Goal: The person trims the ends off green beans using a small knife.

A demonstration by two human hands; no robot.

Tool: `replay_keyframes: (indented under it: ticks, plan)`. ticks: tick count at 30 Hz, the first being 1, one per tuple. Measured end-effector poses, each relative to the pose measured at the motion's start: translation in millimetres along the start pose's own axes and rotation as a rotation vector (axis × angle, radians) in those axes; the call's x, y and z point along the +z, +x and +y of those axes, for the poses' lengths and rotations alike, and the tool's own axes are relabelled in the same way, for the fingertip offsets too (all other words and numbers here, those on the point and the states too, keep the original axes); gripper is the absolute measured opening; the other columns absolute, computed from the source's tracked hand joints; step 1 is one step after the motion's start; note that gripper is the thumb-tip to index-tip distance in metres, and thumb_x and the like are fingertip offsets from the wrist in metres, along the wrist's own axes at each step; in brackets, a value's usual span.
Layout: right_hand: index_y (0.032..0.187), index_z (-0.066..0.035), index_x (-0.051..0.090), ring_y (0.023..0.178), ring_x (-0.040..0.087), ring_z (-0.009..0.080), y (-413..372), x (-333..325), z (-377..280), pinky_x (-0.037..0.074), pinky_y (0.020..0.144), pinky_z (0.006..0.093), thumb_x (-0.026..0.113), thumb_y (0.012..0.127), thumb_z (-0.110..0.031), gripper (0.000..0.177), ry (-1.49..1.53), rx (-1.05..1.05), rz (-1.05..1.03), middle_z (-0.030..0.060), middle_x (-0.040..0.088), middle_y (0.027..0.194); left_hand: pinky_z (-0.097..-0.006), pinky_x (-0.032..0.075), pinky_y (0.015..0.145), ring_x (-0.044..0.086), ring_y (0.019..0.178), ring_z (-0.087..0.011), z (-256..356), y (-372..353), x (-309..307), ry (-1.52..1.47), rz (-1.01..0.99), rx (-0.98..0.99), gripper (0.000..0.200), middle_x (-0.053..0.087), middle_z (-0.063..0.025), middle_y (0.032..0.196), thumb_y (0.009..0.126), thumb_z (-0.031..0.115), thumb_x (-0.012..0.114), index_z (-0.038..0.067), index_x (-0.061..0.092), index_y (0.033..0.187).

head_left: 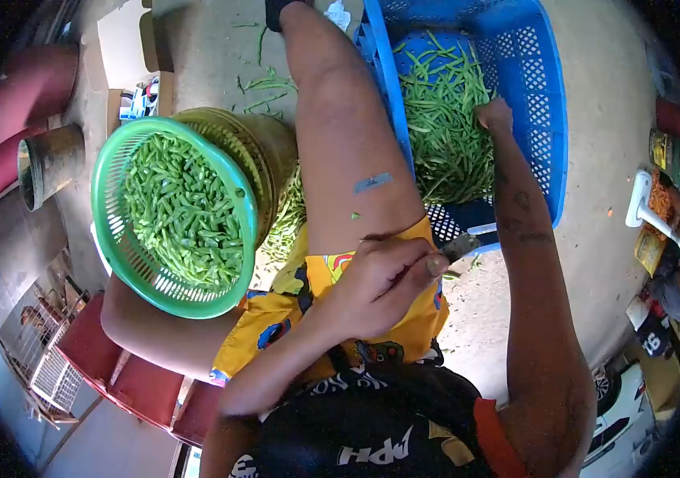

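My left hand (392, 279) is closed around a small knife, whose short dark blade (459, 248) points right, above my thigh. The knife's handle is hidden in my fist. My right hand (495, 115) reaches into a blue plastic crate (543, 143), its fingers curled down at the edge of a heap of long green beans (444, 119). Its fingertips are mostly hidden. On my left, a green plastic colander (101, 215) full of short cut bean pieces (184, 211) is tilted on a yellowish bucket (276, 143).
Loose beans (268, 84) lie on the floor beyond the bucket. More pale bean pieces (286, 223) sit between the bucket and my leg. An open cardboard box (129, 60) stands at the upper left, near a metal tin (53, 163). Red seats (145, 378) are at lower left.
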State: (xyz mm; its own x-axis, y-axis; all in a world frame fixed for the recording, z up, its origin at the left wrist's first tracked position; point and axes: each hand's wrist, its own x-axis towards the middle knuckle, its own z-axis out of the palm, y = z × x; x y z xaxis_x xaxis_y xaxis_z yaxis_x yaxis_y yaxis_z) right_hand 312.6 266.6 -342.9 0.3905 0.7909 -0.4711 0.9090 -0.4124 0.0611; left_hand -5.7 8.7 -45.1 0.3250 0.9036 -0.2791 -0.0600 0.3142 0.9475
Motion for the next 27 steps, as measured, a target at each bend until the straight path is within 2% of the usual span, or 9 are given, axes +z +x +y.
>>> replay_keyframes:
  ticks: [2,5,7,9,13,16,20,23,27]
  plan:
    - [0.122,0.006,0.066,0.120,0.063,0.0449,-6.1,5.3,-0.4,0.051,0.101,0.0476,0.070,0.086,-0.049,0.065,0.038,0.079,-0.014,0.0309,0.067,0.122,-0.0298,0.037,0.050,0.046,0.053,-0.0102,0.1,-2.8,0.0,-0.006,0.011,-0.007,0.035,0.048,-0.0011,0.059,0.109,0.024,0.050,-0.001,0.066,0.090]
    - [0.123,0.000,0.068,0.112,0.069,0.0336,-5.8,7.4,20.1,0.057,0.091,0.0456,0.078,0.085,-0.043,0.058,0.225,-0.127,0.080,0.0197,0.069,0.127,-0.0336,0.039,0.052,0.048,0.052,-0.0168,9.4,-3.5,0.1,-0.068,0.030,-0.056,0.033,0.049,-0.0072,0.060,0.108,0.021,0.052,-0.002,0.063,0.087]
    - [0.113,-0.004,0.072,0.090,0.069,0.0194,-63.1,-22.8,23.1,0.055,0.071,0.0370,0.084,0.083,-0.036,0.046,0.921,-0.260,-0.073,0.0073,0.073,0.110,-0.0376,0.040,0.054,0.050,0.052,-0.0236,13.6,-3.8,1.7,-0.124,0.035,-0.103,0.030,0.050,-0.0136,0.061,0.106,0.016,0.054,-0.003,0.060,0.083]
    - [0.104,-0.006,0.072,0.075,0.059,0.0078,-151.5,-86.4,8.2,0.045,0.058,0.0267,0.087,0.081,-0.031,0.037,1.047,-0.211,-0.115,-0.0016,0.068,0.092,-0.0283,0.036,0.051,0.045,0.055,-0.0079,14.1,-7.9,4.6,-0.128,-0.014,-0.164,0.041,0.048,-0.0008,0.061,0.112,0.028,0.043,0.000,0.063,0.090]
    - [0.095,-0.005,0.071,0.069,0.054,0.0051,-269.6,-143.0,25.6,0.039,0.053,0.0197,0.085,0.082,-0.011,0.020,1.231,-0.308,-0.188,-0.0033,0.060,0.080,-0.0292,0.038,0.052,0.048,0.056,-0.0088,28.5,-9.4,15.9,-0.089,0.055,-0.177,0.036,0.050,-0.0010,0.063,0.111,0.025,0.046,-0.001,0.061,0.090]
    - [0.092,-0.002,0.070,0.066,0.052,0.0050,-329.8,-153.2,46.5,0.038,0.052,0.0203,0.084,0.080,0.001,0.019,1.194,-0.452,-0.100,-0.0012,0.064,0.081,-0.0464,0.043,0.055,0.056,0.059,-0.0417,47.7,-1.8,15.9,0.206,0.180,0.018,0.029,0.056,-0.0195,0.064,0.097,0.018,0.069,-0.001,0.055,0.080]
    - [0.091,0.000,0.071,0.066,0.054,0.0052,-374.4,-168.8,61.9,0.039,0.055,0.0204,0.085,0.076,0.007,0.022,1.331,-0.611,-0.204,0.0039,0.069,0.082,-0.0505,0.047,0.057,0.063,0.064,-0.0434,62.8,2.5,17.4,0.556,0.078,0.176,0.035,0.060,-0.0216,0.066,0.090,0.026,0.076,-0.001,0.057,0.078]
    - [0.090,0.000,0.072,0.066,0.053,0.0047,-383.7,-169.8,67.8,0.038,0.056,0.0203,0.085,0.075,0.009,0.022,1.327,-0.675,-0.212,0.0058,0.070,0.083,-0.0432,0.041,0.049,0.059,0.052,-0.0334,57.4,-0.3,24.4,0.586,0.048,0.306,0.032,0.055,-0.0162,0.061,0.091,0.021,0.077,0.000,0.057,0.078]
    - [0.089,0.001,0.071,0.067,0.054,0.0047,-384.6,-168.4,73.1,0.037,0.055,0.0196,0.083,0.074,0.013,0.023,1.384,-0.689,-0.230,0.0069,0.070,0.085,-0.0465,0.040,0.048,0.059,0.052,-0.0389,54.2,-3.9,32.2,0.574,0.008,0.275,0.034,0.055,-0.0174,0.058,0.091,0.024,0.077,0.001,0.057,0.076]
